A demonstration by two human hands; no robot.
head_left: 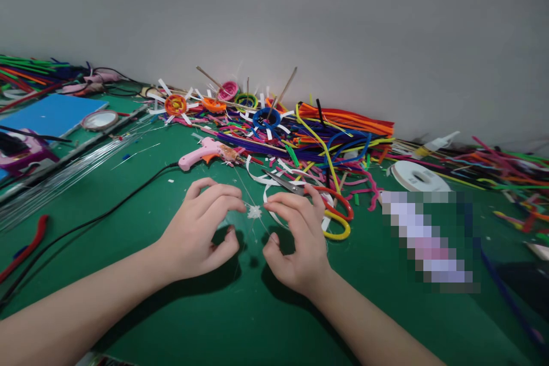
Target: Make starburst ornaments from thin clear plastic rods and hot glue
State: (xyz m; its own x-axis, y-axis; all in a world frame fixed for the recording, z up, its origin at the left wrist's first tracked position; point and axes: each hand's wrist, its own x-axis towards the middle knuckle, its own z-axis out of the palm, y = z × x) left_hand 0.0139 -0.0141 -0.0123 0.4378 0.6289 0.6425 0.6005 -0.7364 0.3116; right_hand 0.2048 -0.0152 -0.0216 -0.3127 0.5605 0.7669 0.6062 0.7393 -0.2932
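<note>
One small white piece (pixel 254 212) between left hand (pixel 197 229) and right hand (pixel 300 240)

Piece sits about midway between the side edges of the green desk (pixel 180 320), nearer the near edge than the wall; thin clear strands run out from it; a small dark shadow lies apart below, so it is probably raised off the desktop, perhaps by those strands.

Pink glue gun (pixel 201 154) beyond the left hand, nozzle towards the right edge; cord (pixel 103 216) trails to the near left corner, likely leaving the middle free for handwork. Scissors (pixel 291 185) just beyond the right hand, looped handles towards the right edge, presumably set down within reach; white paper strips curl beside them. Along the far edge, orange disc (pixel 175 104) and blue disc (pixel 266 119) with white spokes, among heaped coloured stems (pixel 351 119); perhaps pushed back for room. White spool (pixel 433 184) towards the right edge.

Left hand: half open, fingers curved, thumb well below them; fingertips just beside the piece. Right hand: likewise half open, thumb apart, fingertips close to the piece's other side; a strand passes near its thumb; cannot tell whether either hand touches or grips a strand, too fine to see.
</note>
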